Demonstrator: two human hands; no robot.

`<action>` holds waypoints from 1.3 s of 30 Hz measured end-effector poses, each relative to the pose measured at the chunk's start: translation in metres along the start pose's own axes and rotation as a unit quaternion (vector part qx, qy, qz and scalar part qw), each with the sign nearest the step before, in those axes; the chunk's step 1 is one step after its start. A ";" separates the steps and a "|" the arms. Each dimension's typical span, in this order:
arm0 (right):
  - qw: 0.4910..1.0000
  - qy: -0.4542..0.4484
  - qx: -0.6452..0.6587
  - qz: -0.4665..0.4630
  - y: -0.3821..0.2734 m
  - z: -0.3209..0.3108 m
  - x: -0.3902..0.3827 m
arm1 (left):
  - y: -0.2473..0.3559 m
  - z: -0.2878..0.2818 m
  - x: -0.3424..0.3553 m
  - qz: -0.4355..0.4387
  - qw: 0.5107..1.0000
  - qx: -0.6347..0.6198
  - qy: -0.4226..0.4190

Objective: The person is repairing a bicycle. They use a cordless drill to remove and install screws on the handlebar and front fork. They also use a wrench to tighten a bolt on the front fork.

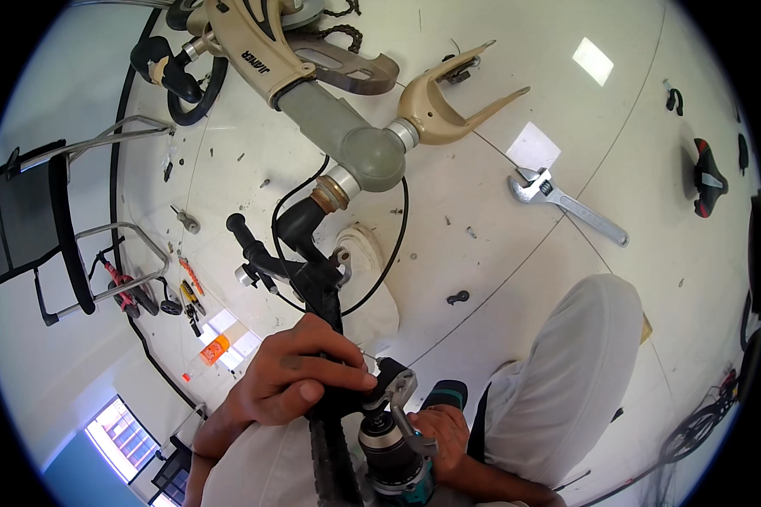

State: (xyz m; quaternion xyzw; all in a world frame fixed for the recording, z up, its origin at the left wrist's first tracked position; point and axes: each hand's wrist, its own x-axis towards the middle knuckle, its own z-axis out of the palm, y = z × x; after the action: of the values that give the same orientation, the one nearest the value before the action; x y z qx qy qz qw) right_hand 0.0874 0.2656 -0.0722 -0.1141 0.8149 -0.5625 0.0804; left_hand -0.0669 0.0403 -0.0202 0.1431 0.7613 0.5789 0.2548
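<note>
My right hand (444, 433) is closed around the handle of a teal and black cordless drill (391, 448). The chuck points up at a small black and silver fitting (392, 378) with a bent metal lever; any bit is hidden. My left hand (296, 372) is closed, its fingertips pressed on that fitting, while the palm lies over a black handlebar (323, 283). The bar has a rubber grip at its far end and joins a beige and grey bike frame (330, 127) with a bare fork (435, 114). A black cable loops around the stem.
An adjustable wrench (579, 207) lies on the tiled floor at right, with a bike saddle (708, 179) beyond it. Small loose parts are scattered about. At left are a chair (42, 220), pliers (192, 296) and an orange-labelled bottle (211, 351). Cables (693, 431) lie at lower right.
</note>
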 end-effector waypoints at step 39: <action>1.000 0.007 -0.008 -0.004 -0.004 -0.001 0.004 | 0.001 -0.006 -0.004 -0.015 0.999 -0.021 -0.033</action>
State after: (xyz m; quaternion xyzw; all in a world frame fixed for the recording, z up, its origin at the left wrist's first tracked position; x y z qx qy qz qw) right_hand 0.0834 0.2640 -0.0683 -0.1139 0.8193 -0.5573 0.0718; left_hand -0.0670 0.0335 -0.0173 0.1453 0.7424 0.5857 0.2911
